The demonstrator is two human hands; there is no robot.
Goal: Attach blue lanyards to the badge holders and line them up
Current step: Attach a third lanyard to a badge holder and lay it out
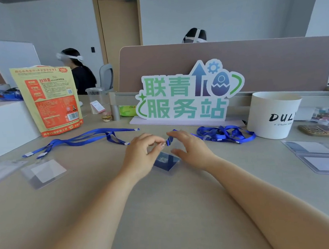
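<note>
Your left hand (140, 153) has thumb and forefinger closed together, pinching the small pale clip (162, 144) at the end of a blue ribbon lanyard (169, 141); the remaining fingers are curled behind them. Your right hand (192, 149) sits just beside it with fingers loosely curved and thumb and forefinger apart. The lanyard strap passes under the forefinger, but you cannot tell whether that hand holds it. Directly below both hands, a clear plastic badge holder with a dark blue insert card (165, 161) lies flat on the beige desk surface (166, 211), with the right thumb at its upper edge. Loose blue lanyards (82, 137) lie stretched out to the left, and a tangled heap of blue lanyards (224, 134) lies to the right, beside a white paper tub with black lettering (272, 115). Clear badge holders with white inserts (44, 173) lie at the left edge, and more clear holders (317, 156) at the right. Behind the hands stands a cut-out sign with green characters (185, 95) against a mauve desk partition (233, 61), with an orange and yellow snack pouch (51, 101) upright to the left. The room has pale walls and a wooden door (120, 30); two people wearing head straps sit beyond the desk
</note>
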